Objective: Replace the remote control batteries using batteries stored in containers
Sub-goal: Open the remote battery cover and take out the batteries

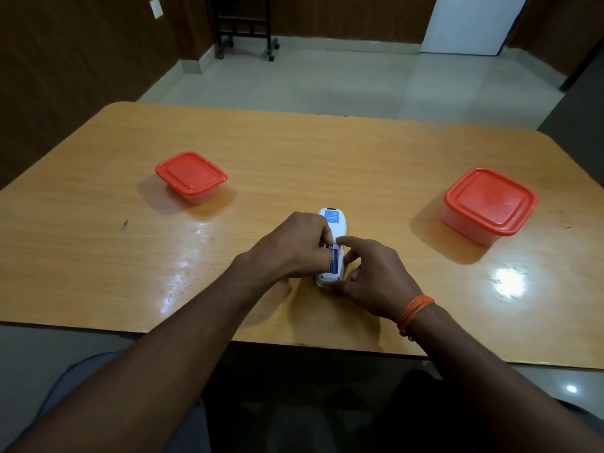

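Fingers of left hand (295, 245) pinch a purple battery (333, 263) in the white remote (336, 223); right hand (376, 276) fingers, spread, steady it; blue label unreadable.

Counted on the desk (98, 197): two red-lidded containers, left (192, 177) and right (489, 204); one remote control (334, 230).

Both forearms are bare, no sleeves. Behind the fingers of the right hand (376, 279), an orange thread bracelet (414, 313) circles the wrist.

Dark wood-panelled walls (81, 60) meet a pale tiled floor (327, 80). A black wheeled stand (243, 27) and a white door (470, 24) stand at the far end.
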